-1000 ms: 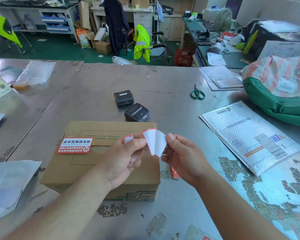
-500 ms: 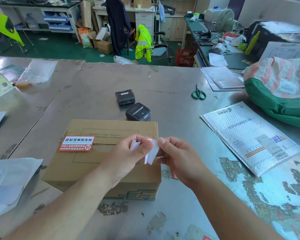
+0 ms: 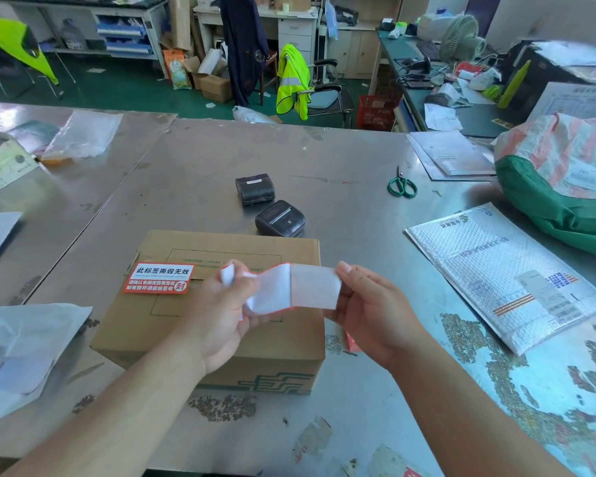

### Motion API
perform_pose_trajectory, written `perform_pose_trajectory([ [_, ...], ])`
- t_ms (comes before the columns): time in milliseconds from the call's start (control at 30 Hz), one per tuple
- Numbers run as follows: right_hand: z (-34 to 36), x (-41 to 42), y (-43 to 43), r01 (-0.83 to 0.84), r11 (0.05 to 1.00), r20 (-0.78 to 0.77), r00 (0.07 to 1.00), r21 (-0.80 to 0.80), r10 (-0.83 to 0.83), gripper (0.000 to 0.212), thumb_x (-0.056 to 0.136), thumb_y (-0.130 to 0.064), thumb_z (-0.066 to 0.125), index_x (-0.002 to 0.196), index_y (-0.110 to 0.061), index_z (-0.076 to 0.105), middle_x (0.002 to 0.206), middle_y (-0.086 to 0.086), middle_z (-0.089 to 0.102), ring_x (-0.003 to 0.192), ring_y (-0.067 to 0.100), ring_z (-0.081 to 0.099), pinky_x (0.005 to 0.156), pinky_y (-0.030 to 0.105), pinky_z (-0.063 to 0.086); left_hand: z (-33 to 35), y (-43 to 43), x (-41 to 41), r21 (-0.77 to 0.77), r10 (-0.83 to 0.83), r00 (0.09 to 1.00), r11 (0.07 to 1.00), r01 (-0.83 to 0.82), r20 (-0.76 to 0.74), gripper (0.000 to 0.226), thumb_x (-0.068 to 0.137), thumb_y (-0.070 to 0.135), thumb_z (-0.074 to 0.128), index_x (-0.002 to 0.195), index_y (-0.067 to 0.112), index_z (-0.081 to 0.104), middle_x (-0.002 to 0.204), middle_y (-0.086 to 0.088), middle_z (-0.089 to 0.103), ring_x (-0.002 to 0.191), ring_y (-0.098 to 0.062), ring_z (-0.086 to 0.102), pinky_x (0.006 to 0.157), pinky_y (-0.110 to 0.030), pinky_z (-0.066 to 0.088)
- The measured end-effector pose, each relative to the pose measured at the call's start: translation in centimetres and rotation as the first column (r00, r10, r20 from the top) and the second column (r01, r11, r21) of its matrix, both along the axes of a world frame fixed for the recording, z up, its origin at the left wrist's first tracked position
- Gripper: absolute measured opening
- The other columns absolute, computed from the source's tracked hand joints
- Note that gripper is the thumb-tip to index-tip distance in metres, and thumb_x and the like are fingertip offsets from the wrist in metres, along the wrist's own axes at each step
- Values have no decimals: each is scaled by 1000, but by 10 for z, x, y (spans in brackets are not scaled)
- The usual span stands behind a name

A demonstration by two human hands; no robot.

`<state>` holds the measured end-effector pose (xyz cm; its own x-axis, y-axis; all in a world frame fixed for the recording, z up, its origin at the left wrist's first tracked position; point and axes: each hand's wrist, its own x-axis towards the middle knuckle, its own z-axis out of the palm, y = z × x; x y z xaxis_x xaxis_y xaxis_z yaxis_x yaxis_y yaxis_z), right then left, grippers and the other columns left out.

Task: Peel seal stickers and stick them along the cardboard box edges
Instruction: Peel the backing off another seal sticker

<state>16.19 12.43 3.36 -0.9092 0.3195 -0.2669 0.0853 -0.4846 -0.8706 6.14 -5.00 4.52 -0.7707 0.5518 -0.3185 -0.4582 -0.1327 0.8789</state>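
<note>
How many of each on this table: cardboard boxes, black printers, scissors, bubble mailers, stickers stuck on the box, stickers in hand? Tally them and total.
Cardboard box: 1
Black printers: 2
Scissors: 1
Bubble mailer: 1
Sticker stuck on the box: 1
Sticker in hand: 1
Total: 7
</note>
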Motion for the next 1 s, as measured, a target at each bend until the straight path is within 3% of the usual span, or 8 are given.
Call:
perform_pose_trajectory([
  [67,4,-2,0,-2,1000,-19,1000,-26,1,18,85,-23,63,82,-8,72,87,14,71,83,31,64,78,39,48,-4,-5,-5,-28,34,999,999,-35,-24,35,83,-4,57,66,22,39,78,-6,54,77,-25,58,70,-39,54],
  [167,5,-7,1,16,995,-17,1000,-94,-18,37,96,-16,51,67,-17,74,75,6,70,74,22,66,75,37,47,-4,-9,-6,-46,83,996,995,-83,-15,40,93,-12,41,72,22,40,83,-8,60,80,-28,58,81,-46,50],
  [300,5,-18,0,80,971,6,997,-224,-81,30,95,-17,53,68,-18,65,74,4,59,69,20,62,66,33,42,-6,-16,-4,-88,180,984,980,-178,13,38,93,-10,37,75,22,44,77,-5,60,60,-20,53,59,-30,42],
  [433,4,-31,-9,161,950,50,987,-268,-154,33,97,-15,51,66,-16,64,59,-1,58,56,15,57,59,28,38,-9,-28,2,-52,190,980,981,-187,58,9,95,16,61,91,19,54,72,5,57,57,-9,48,53,-24,32],
  [500,3,-39,-17,162,950,62,987,-268,-151,42,97,-14,50,58,-18,65,54,-3,52,53,13,51,56,27,35,-12,-37,3,-72,122,993,990,-121,7,33,80,17,76,106,19,56,73,7,52,56,-5,43,50,-21,29],
  [600,2,-51,-28,166,954,92,985,-251,-147,29,96,-13,51,69,-15,58,55,-2,49,53,15,48,55,28,33,-13,-50,2,-67,95,995,993,-96,-14,33,84,14,67,117,18,62,74,3,47,58,-8,40,51,-21,34],
  [700,5,-61,-38,137,965,105,988,-225,-115,18,95,-13,53,77,-13,56,62,2,50,53,15,51,56,29,33,-9,-63,-5,-75,115,990,990,-121,-79,18,101,11,50,110,9,65,85,-5,65,68,-15,62,62,-27,52],
  [1000,19,-90,-64,126,979,143,984,-159,-103,17,95,-14,53,79,-12,56,64,4,49,53,15,50,57,29,33,8,-102,-73,18,245,950,969,-247,-192,49,95,-18,30,114,14,62,100,-8,74,86,-18,68,75,-23,55],
])
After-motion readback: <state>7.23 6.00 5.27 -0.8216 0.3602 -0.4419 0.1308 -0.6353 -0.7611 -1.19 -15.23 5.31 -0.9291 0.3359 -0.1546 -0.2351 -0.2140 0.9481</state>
